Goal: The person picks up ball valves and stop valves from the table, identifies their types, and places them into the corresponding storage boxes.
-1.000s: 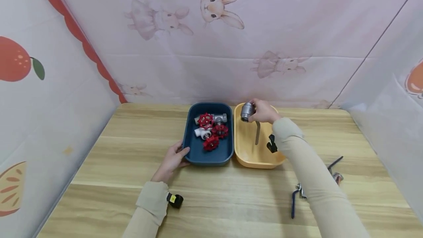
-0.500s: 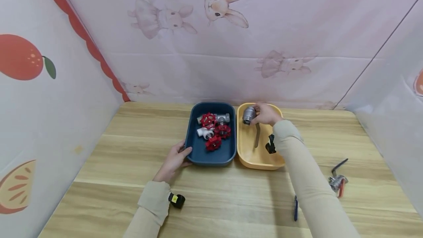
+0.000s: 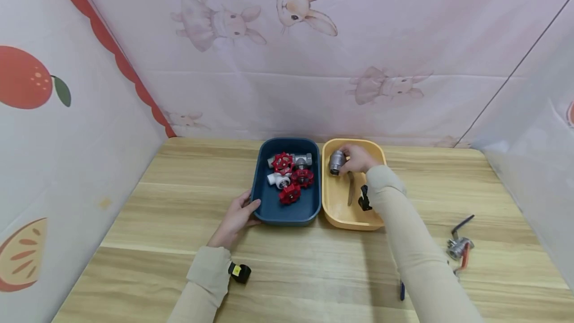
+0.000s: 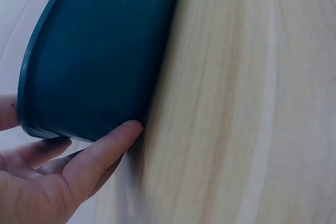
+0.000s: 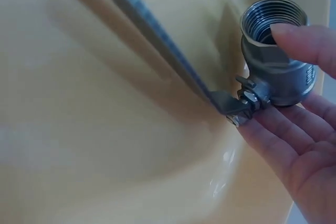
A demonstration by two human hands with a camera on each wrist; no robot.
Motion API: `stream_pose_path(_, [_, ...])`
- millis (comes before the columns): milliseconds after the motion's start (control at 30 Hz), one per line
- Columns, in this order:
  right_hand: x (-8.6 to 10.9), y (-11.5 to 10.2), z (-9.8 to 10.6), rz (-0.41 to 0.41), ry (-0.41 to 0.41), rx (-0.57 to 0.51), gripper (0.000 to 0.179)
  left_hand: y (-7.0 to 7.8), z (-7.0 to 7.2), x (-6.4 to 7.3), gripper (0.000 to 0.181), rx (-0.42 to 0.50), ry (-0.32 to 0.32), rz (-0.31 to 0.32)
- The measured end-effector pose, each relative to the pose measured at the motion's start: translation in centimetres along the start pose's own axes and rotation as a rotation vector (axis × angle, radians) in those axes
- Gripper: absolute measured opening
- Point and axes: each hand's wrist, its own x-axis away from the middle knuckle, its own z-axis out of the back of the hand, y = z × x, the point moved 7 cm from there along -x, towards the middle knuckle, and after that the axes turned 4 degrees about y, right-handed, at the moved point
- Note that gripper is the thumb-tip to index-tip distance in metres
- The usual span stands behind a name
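Note:
In the head view my right hand (image 3: 356, 158) holds a metal ball valve (image 3: 337, 163) inside the yellow tray (image 3: 336, 206). The right wrist view shows the thumb over the threaded opening of the ball valve (image 5: 281, 72) and fingers beneath its body. Its flat lever (image 5: 157, 38) slants away across the tray. My left hand (image 3: 235, 217) grips the near left corner of the dark blue tray (image 3: 269, 211), thumb over the rim and fingers along the outer wall (image 4: 100, 51). Inside lie several valves with red handwheels (image 3: 283, 163), one with a white body (image 3: 279, 180).
Right of the trays, a ball valve with a dark lever (image 3: 459, 248) lies on the wooden table (image 3: 305, 278), beside a red handle (image 3: 465, 258). A blue handle (image 3: 402, 290) shows partly behind the right sleeve. A printed cloth wall (image 3: 269, 103) stands behind the trays.
My right hand has lowered the ball valve further into the yellow tray and slightly nearer to me. My left hand keeps its grip on the blue tray. The head view has shifted slightly.

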Motion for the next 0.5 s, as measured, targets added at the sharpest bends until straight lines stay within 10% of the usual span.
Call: stream_pose_path(500, [-0.51,-0.1,-0.66,0.051,-0.028,0.077,0.061,0.1,0.05,0.09,0.046,-0.013,0.004,0.003])
